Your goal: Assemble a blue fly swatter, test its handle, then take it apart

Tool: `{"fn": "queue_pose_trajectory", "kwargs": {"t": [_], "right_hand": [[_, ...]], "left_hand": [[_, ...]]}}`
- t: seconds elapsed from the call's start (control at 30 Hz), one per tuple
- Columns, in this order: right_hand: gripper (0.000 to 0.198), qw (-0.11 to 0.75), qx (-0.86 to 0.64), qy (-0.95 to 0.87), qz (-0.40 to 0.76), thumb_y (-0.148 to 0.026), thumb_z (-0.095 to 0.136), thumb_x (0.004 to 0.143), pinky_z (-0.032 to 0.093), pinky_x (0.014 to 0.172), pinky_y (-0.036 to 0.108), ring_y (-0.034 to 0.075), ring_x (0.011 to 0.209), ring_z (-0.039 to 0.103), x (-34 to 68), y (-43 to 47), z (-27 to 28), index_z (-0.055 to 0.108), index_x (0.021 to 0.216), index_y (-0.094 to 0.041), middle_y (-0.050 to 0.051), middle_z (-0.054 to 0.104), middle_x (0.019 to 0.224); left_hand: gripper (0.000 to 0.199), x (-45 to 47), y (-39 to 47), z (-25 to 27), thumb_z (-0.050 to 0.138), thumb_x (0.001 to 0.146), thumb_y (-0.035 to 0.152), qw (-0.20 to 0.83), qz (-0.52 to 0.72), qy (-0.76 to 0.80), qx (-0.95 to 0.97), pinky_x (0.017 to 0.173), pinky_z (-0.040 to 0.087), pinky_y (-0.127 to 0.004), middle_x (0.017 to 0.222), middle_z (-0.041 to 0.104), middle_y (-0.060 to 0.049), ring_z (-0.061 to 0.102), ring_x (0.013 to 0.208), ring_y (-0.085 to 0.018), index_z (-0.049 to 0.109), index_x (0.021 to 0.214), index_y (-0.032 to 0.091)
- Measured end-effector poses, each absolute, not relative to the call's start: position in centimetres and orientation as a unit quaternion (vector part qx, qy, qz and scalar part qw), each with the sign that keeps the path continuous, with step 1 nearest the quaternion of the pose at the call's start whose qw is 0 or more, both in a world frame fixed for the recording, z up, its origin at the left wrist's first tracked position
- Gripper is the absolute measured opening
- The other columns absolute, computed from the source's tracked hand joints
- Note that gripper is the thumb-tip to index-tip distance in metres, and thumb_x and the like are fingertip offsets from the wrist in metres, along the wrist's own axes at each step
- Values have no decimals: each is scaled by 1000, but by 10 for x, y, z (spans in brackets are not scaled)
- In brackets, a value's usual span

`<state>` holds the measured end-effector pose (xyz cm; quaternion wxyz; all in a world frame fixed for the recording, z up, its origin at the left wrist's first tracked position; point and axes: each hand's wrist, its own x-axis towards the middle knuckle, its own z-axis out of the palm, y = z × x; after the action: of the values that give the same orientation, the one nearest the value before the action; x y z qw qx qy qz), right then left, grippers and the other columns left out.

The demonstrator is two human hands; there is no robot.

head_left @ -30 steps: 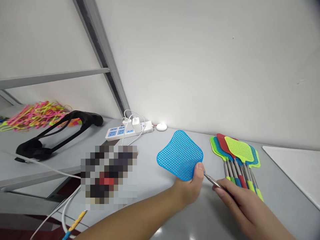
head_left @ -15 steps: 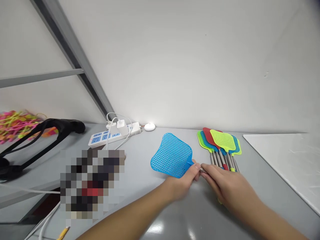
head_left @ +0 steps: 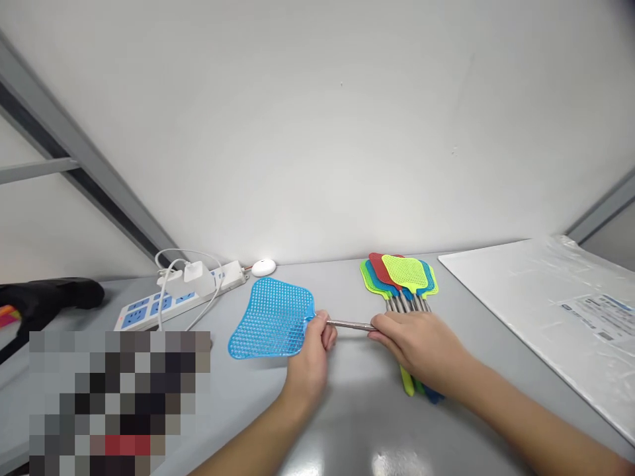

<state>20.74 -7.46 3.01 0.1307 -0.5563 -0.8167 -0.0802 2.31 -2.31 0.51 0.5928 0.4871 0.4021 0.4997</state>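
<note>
A blue fly swatter with a perforated head is held level above the table by both hands. My left hand is closed around its neck, just beside the head. My right hand is wrapped around the far end of its thin metal rod, and a bare length of rod shows between the two hands. Behind and beneath my right hand lies a pile of fly swatters with red, yellow-green, green and blue heads. My right hand covers part of their handles; some coloured grip ends stick out below.
On the left, a white power strip with plugs and cables lies near a small white oval device. A black frame-like object and a blurred-out patch are also left. A flat white wrapped panel covers the right side.
My hands have drawn apart, and the metal rod between them now shows much longer. The view has turned right, bringing more of the white panel into sight.
</note>
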Motion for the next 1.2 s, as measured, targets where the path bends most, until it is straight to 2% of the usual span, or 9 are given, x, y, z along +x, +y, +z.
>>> {"fn": "queue_pose_trajectory", "kwargs": {"t": [0.1,0.27,0.4,0.5,0.6,0.73,0.87,1.07,1.2], "right_hand": [[30,151,-555,-813,-93,-32,34,103,25,52,27,14,58,54,212,-72,26,55,85,-21,-1,60,71],[25,210,-507,-823,-144,-36,39,102,26,52,29,15,64,55,208,-79,18,56,111,-20,1,61,78],[17,229,-467,-841,-146,-24,41,101,24,51,29,13,55,46,194,-87,16,58,99,-21,-3,52,66],[19,238,-463,-843,-133,-25,42,101,24,51,29,13,54,44,189,-86,18,56,89,-21,-3,51,65],[23,235,-489,-831,-121,-29,41,102,26,53,28,12,56,48,202,-78,20,54,85,-22,-4,55,66],[27,222,-542,-795,-159,-32,41,102,25,52,27,13,55,48,236,-64,18,50,78,-22,-4,56,65],[28,213,-541,-795,-175,-34,43,101,26,53,27,14,55,46,258,-56,15,49,76,-22,-4,53,62],[18,229,-509,-812,-170,-30,48,99,29,56,27,14,60,50,243,-64,16,55,86,-21,-2,55,68],[17,214,-449,-850,-173,-28,47,100,27,55,27,14,58,46,217,-74,16,57,89,-21,-2,52,68]], "left_hand": [[45,21,-25,-2,38,96,39,590,471,388,529,57,26,-30,54,27,4,27,53,-13,29,56,22],[49,20,-39,-8,35,99,47,556,372,392,631,61,30,-29,57,33,4,34,57,-13,32,58,21],[44,24,-53,-9,35,99,47,564,332,363,663,65,36,-28,67,45,2,43,65,-15,44,65,22],[37,24,-54,-8,44,95,44,546,386,379,640,65,39,-27,69,49,1,46,67,-15,48,65,22],[37,13,-32,0,55,88,39,539,465,403,575,57,39,-27,58,45,2,44,57,-14,46,57,21],[41,-12,14,17,36,93,34,483,586,428,490,55,36,-25,53,30,4,36,54,-13,30,54,23],[40,-14,25,22,31,94,37,475,623,417,461,55,36,-26,54,24,5,29,52,-13,23,57,24],[48,12,-18,6,46,93,47,556,483,361,572,53,31,-27,53,40,2,37,53,-12,43,53,20],[52,16,-36,1,34,98,52,620,351,319,625,52,27,-28,54,38,3,33,52,-12,41,58,20]]}}
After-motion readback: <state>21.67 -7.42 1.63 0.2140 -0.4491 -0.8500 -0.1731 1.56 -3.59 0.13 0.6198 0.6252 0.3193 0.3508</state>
